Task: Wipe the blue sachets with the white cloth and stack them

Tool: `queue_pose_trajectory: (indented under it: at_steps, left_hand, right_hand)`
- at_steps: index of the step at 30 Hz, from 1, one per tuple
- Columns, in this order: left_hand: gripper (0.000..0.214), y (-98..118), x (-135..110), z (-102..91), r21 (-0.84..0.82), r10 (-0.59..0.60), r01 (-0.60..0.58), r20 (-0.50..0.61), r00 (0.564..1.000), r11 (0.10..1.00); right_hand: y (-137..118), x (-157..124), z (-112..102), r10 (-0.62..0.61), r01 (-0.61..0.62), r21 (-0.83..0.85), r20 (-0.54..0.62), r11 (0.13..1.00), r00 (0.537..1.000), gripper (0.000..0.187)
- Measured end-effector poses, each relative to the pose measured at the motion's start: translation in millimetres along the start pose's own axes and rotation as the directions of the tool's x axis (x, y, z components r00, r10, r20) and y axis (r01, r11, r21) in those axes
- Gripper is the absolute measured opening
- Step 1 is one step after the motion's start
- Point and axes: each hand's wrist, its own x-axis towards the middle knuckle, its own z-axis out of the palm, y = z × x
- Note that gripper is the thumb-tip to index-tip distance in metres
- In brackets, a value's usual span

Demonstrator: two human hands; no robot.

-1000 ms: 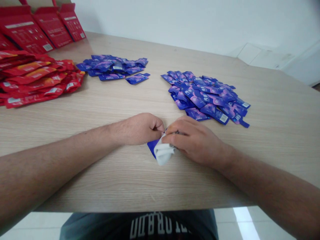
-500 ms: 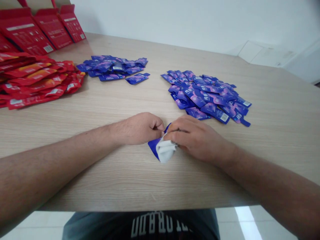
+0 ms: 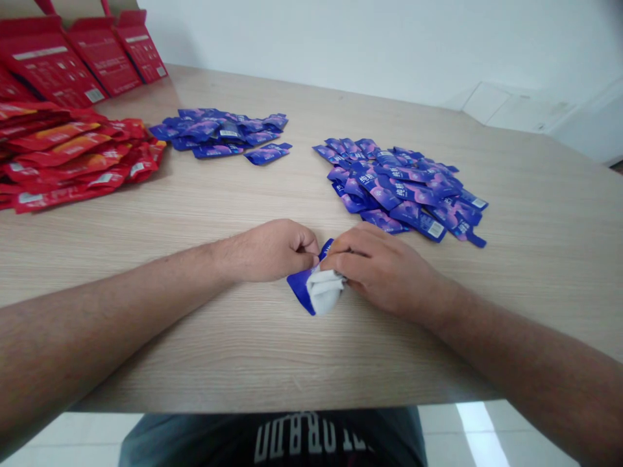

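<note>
While the left hand (image 3: 285,253), thumb and forefinger pinched together, grips the edge of a blue packet (image 3: 300,288), the right hand (image 3: 384,269) holds a bunched white cloth (image 3: 326,293) against it, fingers clamped on the cloth. The packet is between the hands, at the near part of the wood-grain table (image 3: 233,363); blue-purple packets (image 3: 399,185) are piled beyond, red packets (image 3: 73,155) at left.
</note>
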Motion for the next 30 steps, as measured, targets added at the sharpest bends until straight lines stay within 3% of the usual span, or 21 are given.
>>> queue_pose_trajectory:
  at_steps: [4,9,14,20,25,30]
  left_hand:
    - [0.018,1,0,-0.3,0.001,0.011,-0.011,0.005,1.0,1.0]
    - [0.018,1,0,-0.3,0.01,-0.008,0.009,-0.011,1.0,1.0]
    - [0.017,-1,0,-0.7,-0.017,0.025,-0.024,0.016,1.0,1.0]
    - [0.018,-1,0,-0.7,0.006,0.004,-0.004,0.01,1.0,1.0]
    - [0.018,1,-1,-0.9,0.009,0.02,-0.02,0.021,1.0,1.0]
    - [0.018,2,-1,-0.4,0.016,-0.001,0.001,0.016,1.0,1.0]
  right_hand:
    - [-2,1,-1,-0.111,0.108,0.043,0.054,0.993,0.992,0.023]
    - [7,-1,0,0.026,-0.026,0.008,-0.028,1.0,0.999,0.02]
    - [0,2,0,-0.133,0.129,0.081,0.051,0.988,0.99,0.023]
    - [12,-1,1,0.008,-0.007,0.021,-0.033,1.0,0.999,0.021]
    - [6,1,0,-0.127,0.124,0.097,0.023,0.987,0.992,0.024]
    - [11,-1,4,0.018,-0.017,0.051,-0.025,0.999,1.0,0.021]
